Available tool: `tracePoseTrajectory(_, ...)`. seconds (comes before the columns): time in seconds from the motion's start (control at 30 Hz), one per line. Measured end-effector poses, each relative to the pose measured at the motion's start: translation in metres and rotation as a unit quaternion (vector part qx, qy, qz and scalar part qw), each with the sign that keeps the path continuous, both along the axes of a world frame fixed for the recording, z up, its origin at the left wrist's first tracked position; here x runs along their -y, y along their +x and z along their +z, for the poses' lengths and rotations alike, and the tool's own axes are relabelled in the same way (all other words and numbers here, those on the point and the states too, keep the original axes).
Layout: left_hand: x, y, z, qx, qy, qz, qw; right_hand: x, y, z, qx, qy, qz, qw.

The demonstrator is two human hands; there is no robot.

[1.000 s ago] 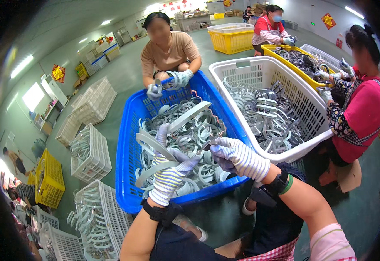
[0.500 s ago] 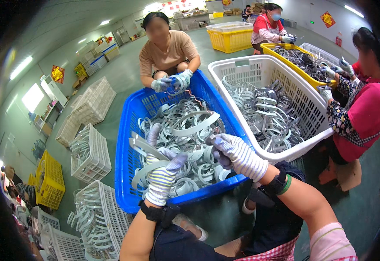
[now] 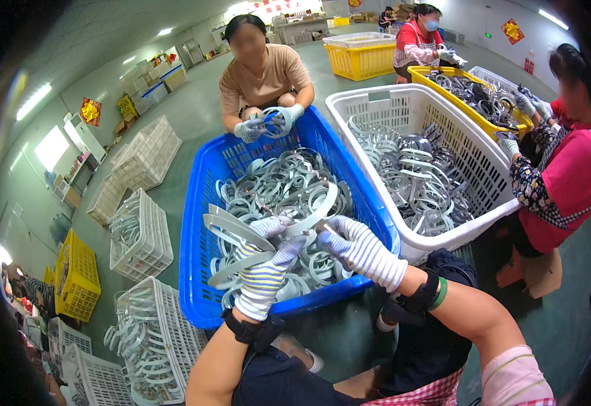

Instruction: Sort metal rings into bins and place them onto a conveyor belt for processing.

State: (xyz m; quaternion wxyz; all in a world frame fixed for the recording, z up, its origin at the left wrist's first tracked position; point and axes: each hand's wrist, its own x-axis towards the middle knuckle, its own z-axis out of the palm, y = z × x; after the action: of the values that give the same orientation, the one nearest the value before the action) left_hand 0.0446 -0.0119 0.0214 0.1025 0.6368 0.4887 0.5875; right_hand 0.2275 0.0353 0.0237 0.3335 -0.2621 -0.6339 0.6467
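Both of my hands wear white striped work gloves over a blue crate (image 3: pixel 194 257) filled with several grey plastic bands. My left hand (image 3: pixel 265 267) grips a bundle of curved grey bands (image 3: pixel 231 230) that stick out to the left. My right hand (image 3: pixel 353 245) pinches one end of a curved grey band (image 3: pixel 321 206) that arcs up and away from me, above the pile. The two hands sit close together near the crate's near edge.
A person opposite me holds a band at the crate's far end (image 3: pixel 268 125). A white crate of bands (image 3: pixel 471 145) stands to the right, with a person in red beside it. Yellow crates (image 3: pixel 363 61) lie beyond. White crates (image 3: pixel 140 233) and a yellow one (image 3: pixel 75 274) sit at left.
My hands have shifted slightly toward me and lifted. The left hand's bundle now juts farther left, and the right hand has taken hold of a single band's end.
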Motion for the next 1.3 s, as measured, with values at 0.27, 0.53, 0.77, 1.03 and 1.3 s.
tracePoseTrajectory(0.27, 0.0, -0.005, 0.009, 0.083, -0.102, -0.066, 0.989, -0.005, 0.014, 0.008, -0.058, -0.153, 0.029, 0.986)
tracePoseTrajectory(0.53, -0.001, -0.02, 0.003, -0.078, -0.045, 0.001, 0.996, -0.01, 0.017, 0.005, -0.061, -0.217, 0.117, 0.967)
tracePoseTrajectory(0.77, 0.005, -0.004, 0.009, -0.226, 0.059, 0.067, 0.97, -0.002, 0.013, 0.004, -0.097, -0.236, 0.083, 0.963)
tracePoseTrajectory(1.03, 0.007, -0.001, 0.007, 0.032, 0.005, 0.02, 0.999, -0.004, 0.015, 0.008, -0.107, -0.242, 0.109, 0.958)
tracePoseTrajectory(1.3, 0.01, -0.008, -0.005, -0.005, -0.273, -0.214, 0.938, -0.013, 0.01, -0.005, -0.105, -0.067, -0.009, 0.992)
